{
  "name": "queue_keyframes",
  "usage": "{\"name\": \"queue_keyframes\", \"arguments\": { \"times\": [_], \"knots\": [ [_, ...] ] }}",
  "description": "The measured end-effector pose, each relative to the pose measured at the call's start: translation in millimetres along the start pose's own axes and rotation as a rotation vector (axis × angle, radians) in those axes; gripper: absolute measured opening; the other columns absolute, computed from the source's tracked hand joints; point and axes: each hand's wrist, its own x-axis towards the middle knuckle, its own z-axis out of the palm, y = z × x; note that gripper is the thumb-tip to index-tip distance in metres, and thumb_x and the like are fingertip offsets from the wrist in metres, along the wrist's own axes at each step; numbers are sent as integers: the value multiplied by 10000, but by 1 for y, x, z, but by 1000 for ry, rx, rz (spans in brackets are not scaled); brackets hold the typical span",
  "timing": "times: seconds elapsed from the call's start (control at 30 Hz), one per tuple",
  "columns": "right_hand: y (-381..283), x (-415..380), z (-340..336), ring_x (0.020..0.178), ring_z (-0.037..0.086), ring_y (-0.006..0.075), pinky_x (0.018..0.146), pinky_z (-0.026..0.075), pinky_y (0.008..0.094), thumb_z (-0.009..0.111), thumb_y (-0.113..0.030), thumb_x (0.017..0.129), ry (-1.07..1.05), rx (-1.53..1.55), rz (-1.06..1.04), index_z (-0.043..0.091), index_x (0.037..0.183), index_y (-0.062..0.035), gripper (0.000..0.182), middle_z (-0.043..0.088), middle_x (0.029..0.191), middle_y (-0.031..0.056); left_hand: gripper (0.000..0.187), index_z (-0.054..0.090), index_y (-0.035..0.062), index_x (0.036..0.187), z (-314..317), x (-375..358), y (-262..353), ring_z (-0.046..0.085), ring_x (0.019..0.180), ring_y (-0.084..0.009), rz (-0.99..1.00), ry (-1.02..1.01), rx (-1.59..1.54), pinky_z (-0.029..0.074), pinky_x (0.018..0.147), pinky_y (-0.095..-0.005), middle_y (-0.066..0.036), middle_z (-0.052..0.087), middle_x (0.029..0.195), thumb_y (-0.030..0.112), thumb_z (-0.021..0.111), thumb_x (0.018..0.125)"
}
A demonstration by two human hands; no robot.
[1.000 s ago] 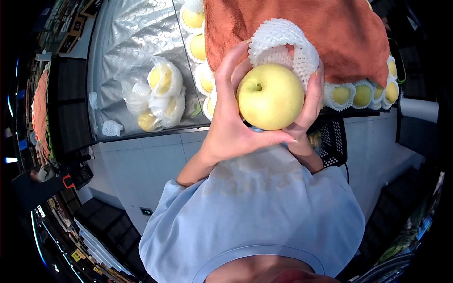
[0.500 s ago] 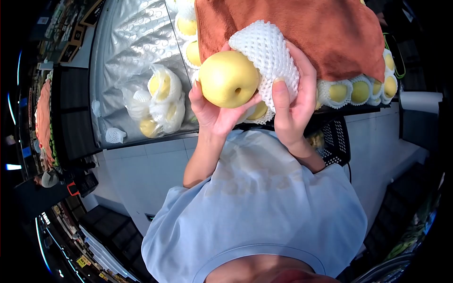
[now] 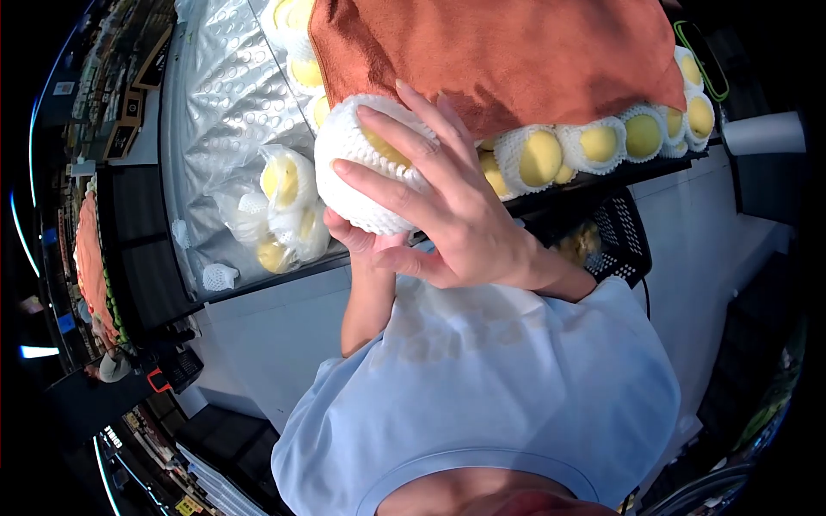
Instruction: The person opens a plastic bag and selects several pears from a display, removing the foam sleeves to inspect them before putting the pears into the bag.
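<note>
A round yellow pear (image 3: pixel 384 148) sits inside a white foam net (image 3: pixel 344 176), with yellow skin showing through a gap on its upper side. My left hand (image 3: pixel 368 241) holds the wrapped pear from below, its fingers mostly hidden behind the fruit. My right hand (image 3: pixel 456 202) curves over the right side, fingers spread across the foam net and thumb low near the left hand. Just left of them, a clear plastic bag (image 3: pixel 297 219) with net-wrapped yellow pears lies on the silver display surface (image 3: pixel 232 112).
A rust-red cloth (image 3: pixel 516 60) covers part of the display, with net-wrapped pears (image 3: pixel 540 158) along its edge. A loose foam net (image 3: pixel 220 276) lies at the front left corner. A black basket (image 3: pixel 624 232) stands below the display edge, and a white roll (image 3: pixel 763 135) is at right.
The foam net, earlier beside the bare pear in my right hand, now encloses most of the pear. My right hand has moved left over the fruit. The view has shifted slightly.
</note>
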Motion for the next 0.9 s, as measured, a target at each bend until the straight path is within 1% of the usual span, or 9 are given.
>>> {"name": "queue_keyframes", "arguments": {
  "times": [0.07,0.2,0.27,0.3,0.37,0.5,0.57,0.67,0.9],
  "knots": [
    [-1,-1,2,1358,341,472,1020,309,686,599,-530,887,5,-6,13,600,1334,-176,570,407,1476,183,858,325,85,1495,2,1,4,403,1383,-333,-8,-18,0,354,1148,-497,-153,387,1511,398,710,795],
    [-4,-1,2,1357,339,465,1019,317,679,636,-487,868,-6,-54,27,614,1318,-226,521,410,1468,183,833,327,89,1495,6,2,9,397,1386,-335,-7,-42,-15,346,1151,-498,-150,382,1515,418,678,815],
    [-7,-1,3,1352,344,451,1019,334,671,696,-422,822,-3,-35,32,623,1298,-258,508,410,1461,178,822,327,91,1496,8,2,10,394,1387,-337,-2,-55,-28,341,1152,-498,-149,380,1517,428,662,825],
    [-8,-1,4,1352,344,451,1019,334,671,696,-422,822,-4,-34,31,623,1298,-258,508,410,1461,178,816,328,92,1496,8,2,9,392,1388,-337,2,-60,-33,339,1153,-498,-148,379,1518,433,654,830],
    [-8,-1,7,1346,351,436,1022,350,660,739,-360,775,21,-36,-6,640,1260,-271,503,408,1455,171,805,328,95,1496,9,2,7,389,1389,-339,11,-65,-57,335,1155,-498,-147,376,1521,443,637,839],
    [-17,0,8,1343,355,431,1028,363,653,727,-316,775,-9,-92,-6,661,1207,-266,440,406,1455,164,784,330,99,1497,11,3,0,383,1392,-341,33,-79,-107,326,1157,-499,-145,371,1525,463,605,859],
    [-19,0,10,1349,346,426,1035,364,654,693,-273,797,-27,-211,-56,676,1167,-258,371,410,1452,147,775,331,101,1498,13,2,-3,380,1393,-343,48,-86,-133,322,1159,-499,-144,369,1527,473,589,869],
    [-21,-1,13,1358,336,415,1048,366,645,659,-240,816,-36,-239,-72,676,1165,-254,350,414,1449,127,761,332,105,1498,15,0,-5,375,1395,-344,70,-98,-157,315,1161,-499,-142,365,1530,488,565,883],
    [-19,-4,25,1363,331,396,1061,363,633,648,-246,823,-15,-273,-149,654,1195,-262,373,424,1445,73,733,335,112,1499,23,-8,-1,365,1400,-349,92,-124,-154,300,1166,-500,-138,356,1538,523,508,917]
  ]
}}
